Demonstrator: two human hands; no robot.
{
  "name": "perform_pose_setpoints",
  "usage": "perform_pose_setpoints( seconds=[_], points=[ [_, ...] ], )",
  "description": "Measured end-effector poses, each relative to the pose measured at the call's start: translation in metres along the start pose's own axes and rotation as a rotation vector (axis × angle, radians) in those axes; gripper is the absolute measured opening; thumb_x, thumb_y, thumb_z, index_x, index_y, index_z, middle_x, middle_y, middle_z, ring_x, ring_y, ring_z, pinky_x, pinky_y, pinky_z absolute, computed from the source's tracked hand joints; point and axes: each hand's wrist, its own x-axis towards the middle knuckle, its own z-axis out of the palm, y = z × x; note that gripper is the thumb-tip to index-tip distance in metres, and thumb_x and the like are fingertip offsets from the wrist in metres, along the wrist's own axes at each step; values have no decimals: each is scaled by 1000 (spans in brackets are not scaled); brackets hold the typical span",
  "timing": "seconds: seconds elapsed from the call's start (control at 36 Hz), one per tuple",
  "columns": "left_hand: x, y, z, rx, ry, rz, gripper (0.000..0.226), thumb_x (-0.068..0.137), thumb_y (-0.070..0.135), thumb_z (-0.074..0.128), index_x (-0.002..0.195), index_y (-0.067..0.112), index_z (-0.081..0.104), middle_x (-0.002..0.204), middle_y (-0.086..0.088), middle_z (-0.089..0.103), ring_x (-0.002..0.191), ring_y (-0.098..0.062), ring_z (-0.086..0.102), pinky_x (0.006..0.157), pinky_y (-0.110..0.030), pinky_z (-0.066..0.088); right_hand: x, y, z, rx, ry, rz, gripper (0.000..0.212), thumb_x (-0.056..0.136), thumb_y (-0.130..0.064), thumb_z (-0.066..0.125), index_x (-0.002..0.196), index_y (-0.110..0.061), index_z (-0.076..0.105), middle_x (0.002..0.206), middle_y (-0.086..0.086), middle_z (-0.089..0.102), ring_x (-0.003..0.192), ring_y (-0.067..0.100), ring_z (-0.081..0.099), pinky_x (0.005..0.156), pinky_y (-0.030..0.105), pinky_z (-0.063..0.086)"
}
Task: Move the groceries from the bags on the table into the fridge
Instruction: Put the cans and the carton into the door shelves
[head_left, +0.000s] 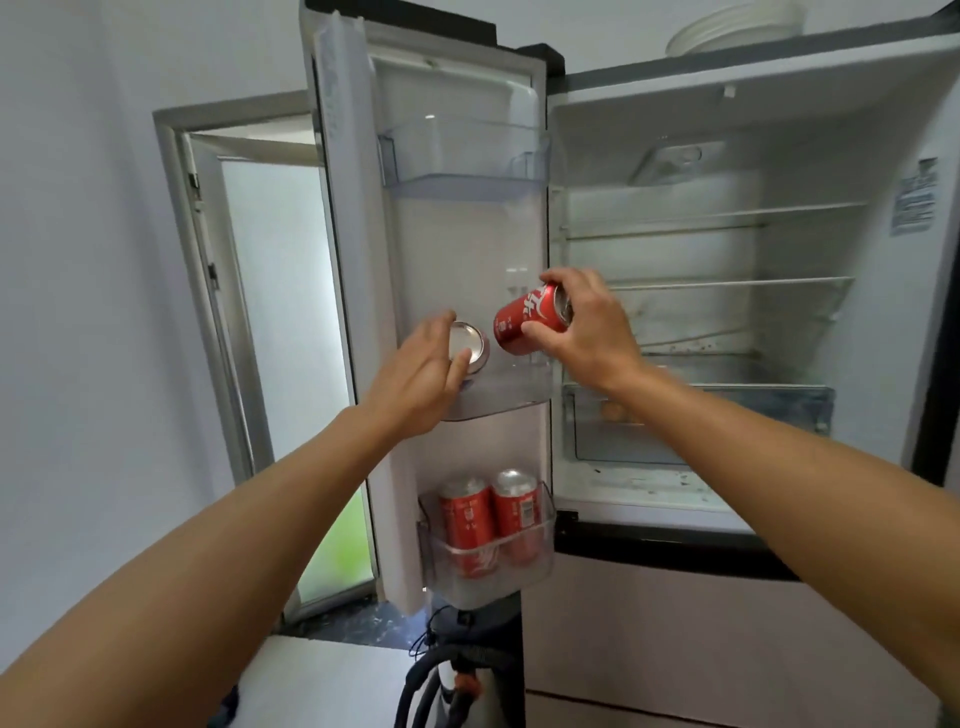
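- Left hand (421, 371): fingers and thumb curled round a can (469, 347). The can is turned end-on, its silver base facing the camera, with a sliver of red side showing past the fingers.
- Right hand (592, 325): grips a second red can (524, 323) by its top end. The can is tilted, its body slanting down and left away from the palm.
- The two held cans are near each other but apart, with the gap lying between the hands.
- Both sit against the inside of the open fridge door (467, 249), just above the middle door shelf (504, 402). Cannot tell whether either can touches the shelf.
- Well below both hands: lower door bin (543, 540) with two upright red cans (467, 512) side by side, touching.
- Right of the right hand: fridge compartment with wire shelves (727, 283). A clear drawer (727, 415) sits lower, behind the right forearm.
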Motion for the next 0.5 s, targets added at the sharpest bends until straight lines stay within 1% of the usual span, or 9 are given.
perform_pose_setpoints(
  seconds=[0.08, 0.17, 0.28, 0.33, 0.42, 0.44, 0.5],
  points=[
    [2, 1, 2, 4, 6, -22, 55, 103, 40, 36, 149, 12, 23, 147, -16, 38, 130, -33, 42, 103, -46, 39, 4, 4, 25, -3, -47, 4, 59, 82, -32, 76, 133, -21, 50, 125, 7, 50, 110, 24, 55, 96, 39, 51],
    [1, 2, 4, -2, 14, -37, 55, 103, 39, 35, 150, 13, 21, 149, -15, 37, 132, -32, 41, 104, -45, 39, 3, 8, 45, -4, -79, 13, 56, 84, -36, 73, 133, -22, 50, 126, 6, 49, 110, 25, 56, 95, 41, 51],
    [0, 2, 6, -45, 23, -51, 54, 105, 35, 33, 153, 16, 18, 151, -14, 33, 134, -30, 39, 105, -42, 36, 2, 12, 56, 55, -57, 26, 47, 93, -41, 61, 132, -17, 52, 126, 9, 49, 111, 25, 53, 94, 34, 45],
    [-2, 0, 7, -79, 30, -46, 53, 105, 33, 33, 153, 16, 18, 151, -14, 33, 133, -30, 39, 105, -39, 34, -2, 14, 57, 78, -79, 12, 45, 97, -39, 50, 135, -14, 52, 129, 11, 49, 116, 26, 51, 96, 28, 38],
    [-3, -3, 9, -74, 33, -29, 52, 105, 34, 32, 153, 18, 16, 154, -11, 30, 133, -29, 40, 106, -40, 36, -9, 14, 55, 119, -126, 4, 54, 95, -36, 37, 143, -13, 45, 140, 12, 46, 126, 23, 46, 102, 23, 31],
    [-2, -4, 10, -60, 32, -23, 53, 105, 35, 31, 153, 19, 16, 154, -10, 30, 133, -29, 41, 106, -42, 39, -11, 14, 55, 123, -135, 4, 54, 96, -35, 35, 145, -14, 43, 143, 11, 44, 129, 22, 44, 103, 23, 29],
    [0, -6, 14, -24, 32, -12, 53, 105, 37, 29, 154, 21, 15, 154, -9, 29, 131, -30, 43, 103, -48, 41, -11, 14, 55, 109, -153, -1, 53, 99, -35, 36, 148, -15, 39, 148, 11, 41, 135, 23, 40, 108, 28, 29]
  ],
)
